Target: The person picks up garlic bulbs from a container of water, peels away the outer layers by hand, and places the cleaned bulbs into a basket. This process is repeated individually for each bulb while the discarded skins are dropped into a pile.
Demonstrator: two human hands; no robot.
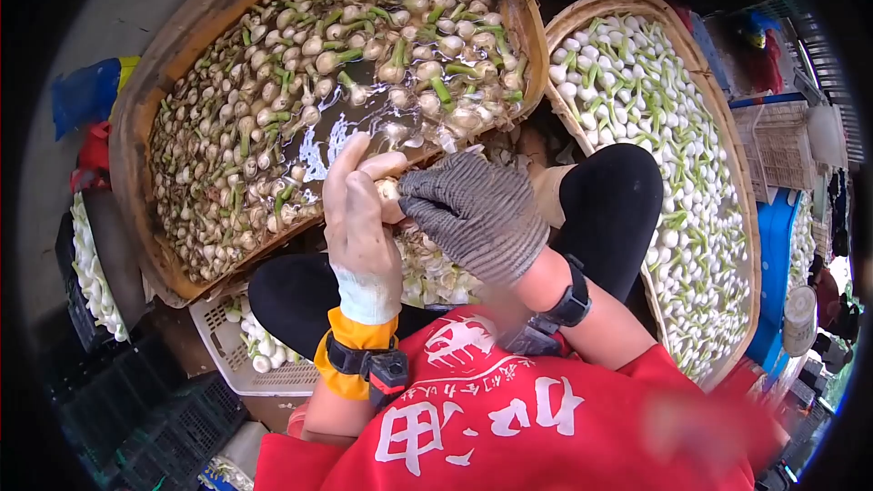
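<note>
The left hand (pixel 356 232) and right hand (pixel 480 216) have fingers gripping a garlic bulb (pixel 389 190), likely light, firm, slick; pinch its sides.

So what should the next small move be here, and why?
Probably the right hand should peel at the small bulb while the left hand steadies it: both hands meet on it, and pale peelings lie below.

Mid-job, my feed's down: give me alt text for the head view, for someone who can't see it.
A white-gloved left hand and grey-gloved right hand meet at a pale bulb. Ahead, a large tub holds brownish bulbs with green stems in water; at right, a second tub holds whiter bulbs.
</note>
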